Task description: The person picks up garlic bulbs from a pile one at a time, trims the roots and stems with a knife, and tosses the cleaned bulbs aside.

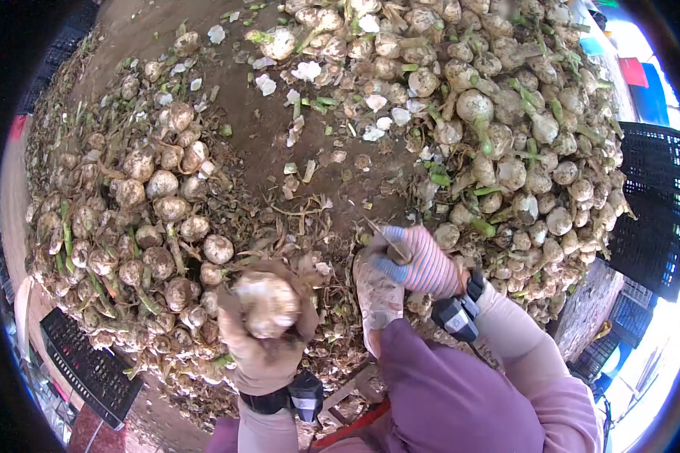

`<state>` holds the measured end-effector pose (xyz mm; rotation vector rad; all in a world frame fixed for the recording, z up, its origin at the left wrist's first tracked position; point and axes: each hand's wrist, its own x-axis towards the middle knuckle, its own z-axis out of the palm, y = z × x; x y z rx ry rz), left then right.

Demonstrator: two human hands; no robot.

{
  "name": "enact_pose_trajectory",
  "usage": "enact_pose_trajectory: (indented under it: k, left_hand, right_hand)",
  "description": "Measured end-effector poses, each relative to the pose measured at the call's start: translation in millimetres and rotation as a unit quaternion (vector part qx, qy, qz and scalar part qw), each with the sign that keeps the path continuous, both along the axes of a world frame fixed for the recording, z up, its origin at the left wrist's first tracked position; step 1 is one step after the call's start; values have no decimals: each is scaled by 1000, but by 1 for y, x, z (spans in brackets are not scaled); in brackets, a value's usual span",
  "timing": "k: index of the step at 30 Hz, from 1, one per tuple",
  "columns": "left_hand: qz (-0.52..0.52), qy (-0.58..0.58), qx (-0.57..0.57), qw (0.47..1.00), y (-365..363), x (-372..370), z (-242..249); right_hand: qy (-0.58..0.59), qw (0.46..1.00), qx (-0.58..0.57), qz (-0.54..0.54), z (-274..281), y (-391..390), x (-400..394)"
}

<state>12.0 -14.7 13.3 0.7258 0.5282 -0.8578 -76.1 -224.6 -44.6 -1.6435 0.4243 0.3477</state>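
My left hand (243, 338) is wrapped round a pale garlic bulb (268, 303), root side toward me. Motion blurs both, and most of the fingers are hidden. In a striped knit glove, my right hand (425, 260) is closed on a small knife (399, 252). The knife's thin blade points up and to the left, apart from the bulb. Beneath the right hand is a dirt-covered foot (380, 291). Trimmed garlic bulbs (170, 208) lie in a heap left of my left hand.
On the right rises a large pile of garlic with stalks (533, 181). Peel scraps (306, 71) litter the brown ground (279, 136). Black plastic crates stand at the right (653, 208) and lower left (91, 370). My bent knee (461, 385) is close below the right hand.
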Motion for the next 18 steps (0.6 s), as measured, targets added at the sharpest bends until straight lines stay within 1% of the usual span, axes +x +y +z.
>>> enact_pose_trajectory:
  k: [1, 2, 3, 4, 5, 7, 8, 9, 11, 12, 13, 14, 15, 16, 17, 18]
  left_hand:
    - [12, -99, 40, 994, -12, -1, 2]
    - [78, -64, -65, 993, -17, -1, 0]
    - [140, -27, -170, 975, -21, -2, -5]
    - [185, -42, -193, 963, -28, -10, -9]
    - [181, -43, -199, 962, -35, -14, -7]
    - [177, 4, -258, 950, -46, -17, -3]
    - [141, 24, -339, 930, -51, -17, -6]
    - [141, 25, -341, 929, -53, -18, -7]
    - [138, 2, -291, 947, -53, -22, -8]
    - [176, 36, -211, 961, -47, -22, -11]
    - [184, 3, -339, 922, -43, -14, -23]
    - [165, -34, -366, 915, -38, -5, -24]
    - [146, -69, -388, 907, -28, 1, -25]
    - [93, -158, -289, 939, -6, 2, -58]
    - [107, -90, -185, 973, -14, 4, -40]
    - [104, -40, -96, 989, -31, 2, -28]
  right_hand:
    - [15, 997, 75, -15, 0, 4, -3]
    - [-2, 996, 89, -8, -4, 9, -6]
    - [-19, 995, 103, -2, -4, 14, -5]
    - [-12, 994, 108, 3, 3, 15, -3]
    - [-51, 993, 109, -6, 5, 19, 0]
    - [-106, 990, 81, 33, 6, 21, 9]
    - [-120, 989, 77, 46, 10, 20, 14]
    - [-143, 985, 73, 54, 9, 18, 17]
    - [-82, 993, 53, 64, -3, 18, 16]
    - [-86, 993, 51, 67, -23, 22, 6]
    - [-26, 996, 90, 16, -51, 28, -11]
    - [35, 990, 129, -37, -65, 29, -21]
    - [36, 990, 132, -36, -63, 26, -25]
    - [52, 984, 161, -59, -58, 22, -30]
    - [67, 976, 193, -81, -52, 21, -32]
    - [70, 959, 243, -129, -44, 22, -27]
